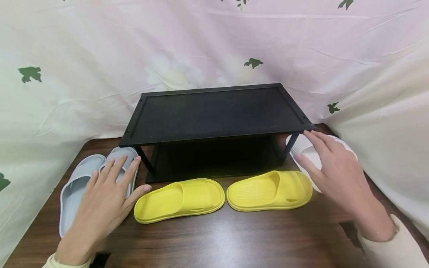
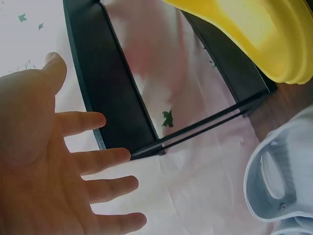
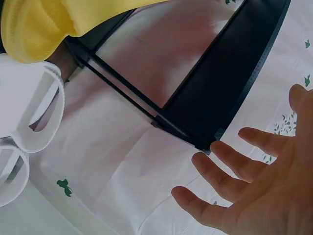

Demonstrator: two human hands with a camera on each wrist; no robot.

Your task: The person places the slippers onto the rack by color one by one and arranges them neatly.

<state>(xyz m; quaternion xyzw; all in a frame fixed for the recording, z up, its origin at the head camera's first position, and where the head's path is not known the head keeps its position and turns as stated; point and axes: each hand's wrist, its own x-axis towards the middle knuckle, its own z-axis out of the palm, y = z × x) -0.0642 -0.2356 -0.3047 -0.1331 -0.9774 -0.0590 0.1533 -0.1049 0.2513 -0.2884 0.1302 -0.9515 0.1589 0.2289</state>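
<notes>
Both hands hover spread (fingers straight): left hand (image 1: 100, 203) over grey slippers (image 1: 78, 186), right hand (image 1: 335, 175) over white slippers (image 1: 303, 147).

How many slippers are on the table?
6: two yellow slippers in front of the rack, two grey slippers at left, two white slippers at right.

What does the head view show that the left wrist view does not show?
Only the head view shows both yellow slippers side by side, the right hand over the white slippers, and the rack's top panel. Only the left wrist view shows the left hand's open palm. Both show the black rack, grey slippers and the patterned cloth.
</notes>
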